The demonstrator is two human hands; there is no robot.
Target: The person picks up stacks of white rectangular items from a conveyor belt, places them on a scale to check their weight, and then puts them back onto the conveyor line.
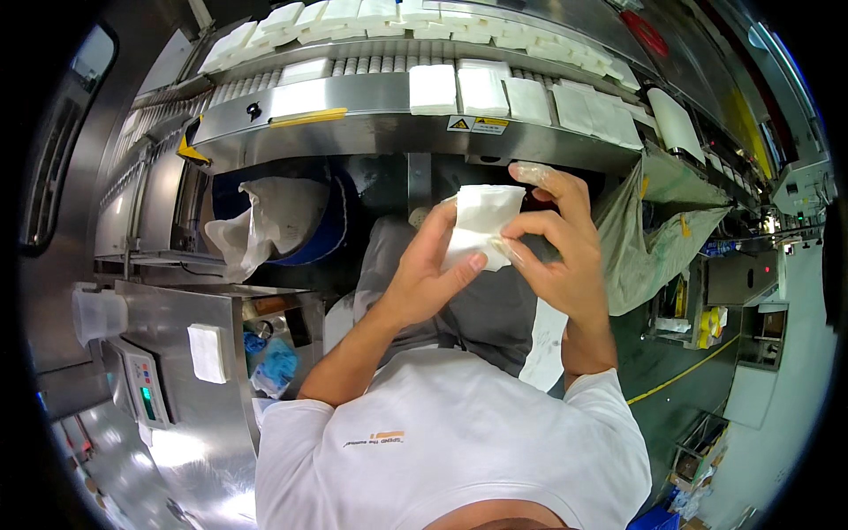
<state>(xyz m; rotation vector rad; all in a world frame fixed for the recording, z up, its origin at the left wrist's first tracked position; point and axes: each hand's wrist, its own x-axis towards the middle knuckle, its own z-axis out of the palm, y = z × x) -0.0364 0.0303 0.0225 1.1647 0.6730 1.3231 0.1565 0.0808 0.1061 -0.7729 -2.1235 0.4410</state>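
Note:
A white folded tissue pad (481,221) is held up in front of me by both hands. My left hand (426,278) grips its left and lower edge with the thumb across the front. My right hand (558,243) pinches the right edge, and its fingertips wear thin clear covers. Above the hands, a curved steel conveyor (371,119) carries rows of the same white pads (481,88).
A blue bin lined with a white bag (278,216) stands under the conveyor at left. A steel table (190,389) at lower left bears a small scale with a display (146,389) and one white pad (208,352). A large greenish sack (658,230) hangs at right.

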